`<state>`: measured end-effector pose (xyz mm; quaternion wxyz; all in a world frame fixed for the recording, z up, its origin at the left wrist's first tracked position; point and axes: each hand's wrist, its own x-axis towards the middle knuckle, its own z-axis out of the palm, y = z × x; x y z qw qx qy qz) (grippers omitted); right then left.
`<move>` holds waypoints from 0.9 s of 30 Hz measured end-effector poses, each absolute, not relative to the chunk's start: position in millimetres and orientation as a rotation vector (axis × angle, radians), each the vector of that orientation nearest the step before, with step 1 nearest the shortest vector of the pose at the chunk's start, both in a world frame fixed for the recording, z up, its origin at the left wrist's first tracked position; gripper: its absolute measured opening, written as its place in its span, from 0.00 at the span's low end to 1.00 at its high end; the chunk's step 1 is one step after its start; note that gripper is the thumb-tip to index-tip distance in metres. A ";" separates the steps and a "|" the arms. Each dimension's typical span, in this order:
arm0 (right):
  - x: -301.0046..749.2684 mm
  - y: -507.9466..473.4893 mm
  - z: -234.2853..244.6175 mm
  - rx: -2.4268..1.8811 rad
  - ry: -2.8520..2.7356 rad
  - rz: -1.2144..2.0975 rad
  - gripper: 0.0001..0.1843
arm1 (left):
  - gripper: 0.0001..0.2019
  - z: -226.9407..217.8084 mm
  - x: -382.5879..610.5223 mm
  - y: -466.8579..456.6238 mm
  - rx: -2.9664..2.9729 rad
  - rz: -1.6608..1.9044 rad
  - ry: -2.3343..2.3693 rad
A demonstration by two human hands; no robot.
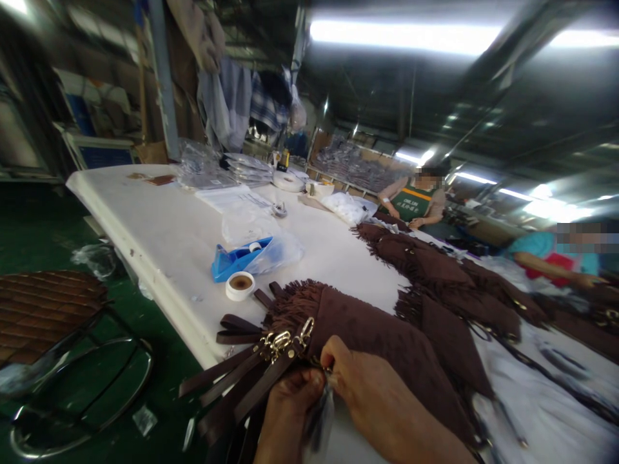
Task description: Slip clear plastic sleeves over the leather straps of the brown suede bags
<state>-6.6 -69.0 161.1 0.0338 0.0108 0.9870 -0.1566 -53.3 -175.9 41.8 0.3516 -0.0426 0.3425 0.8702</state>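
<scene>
Left hand (290, 403) at 6 o'clock grips brown straps (242, 380) with metal clasps (285, 340) | right hand (372, 393) just beside it pinches a small blurred item | fringed brown bags (382, 322) at centre on white table (159, 225) | blue tape dispenser (236, 258) and tape roll (240, 285) at 10 o'clock | two seated people at 2 o'clock

White tabletop (159, 225). Blue tape dispenser (236, 259) and roll of tape (240, 285) up and left of the hands. Clear plastic bags (251, 222) beyond those. Two other people (416, 196) far right. Woven chair (46, 309) on green floor, left.
</scene>
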 end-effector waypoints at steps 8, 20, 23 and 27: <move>-0.7 -76.4 156.2 0.030 3.088 -0.457 0.12 | 0.17 45.0 -58.3 -174.1 -0.166 2.232 0.842; 21.3 -87.9 73.1 0.549 3.506 -0.663 0.09 | 0.14 48.8 -47.4 -183.9 -0.108 2.195 0.764; 21.5 -97.7 61.0 0.711 3.651 -0.677 0.14 | 0.13 50.1 -46.9 -185.9 -0.042 2.203 0.836; 24.7 -103.9 48.5 0.631 3.726 -0.773 0.18 | 0.12 49.5 -49.4 -187.4 -0.010 2.209 0.990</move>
